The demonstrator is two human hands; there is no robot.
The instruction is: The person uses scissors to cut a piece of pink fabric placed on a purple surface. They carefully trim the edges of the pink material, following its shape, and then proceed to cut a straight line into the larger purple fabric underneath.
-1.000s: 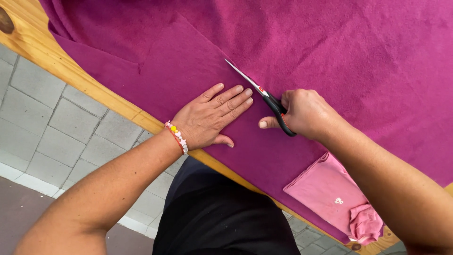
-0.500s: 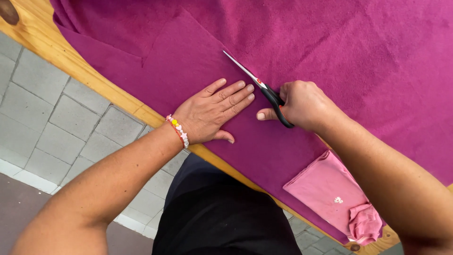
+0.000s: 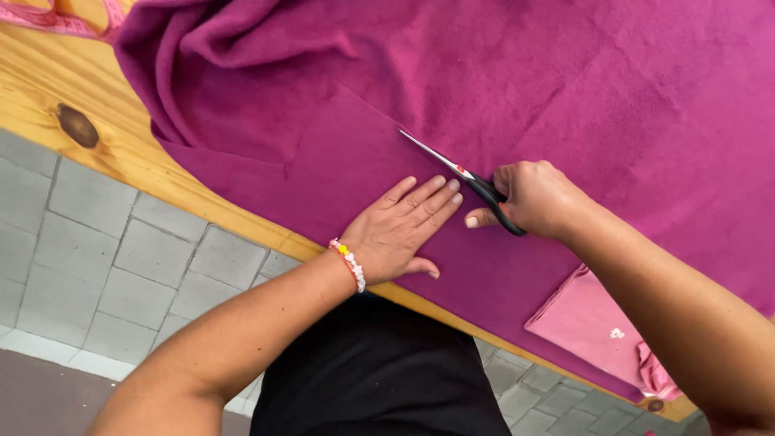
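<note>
Left hand (image 3: 401, 230) presses flat, fingers spread, pinning magenta fleece (image 3: 565, 89) near the table's (image 3: 97, 153) front edge; right hand (image 3: 533, 198) grips black-handled scissors (image 3: 460, 173), cutting it.

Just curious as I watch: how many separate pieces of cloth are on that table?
2 for certain: a large magenta cloth covering most of the table, and a small folded pink cloth near its front edge. More could lie underneath.

A light pine-wood table (image 3: 56, 89) with a dark knot crosses the upper left of the frame. Below it, at lower left, lies a grey square-tiled floor (image 3: 105, 258) in even daylight.
</note>
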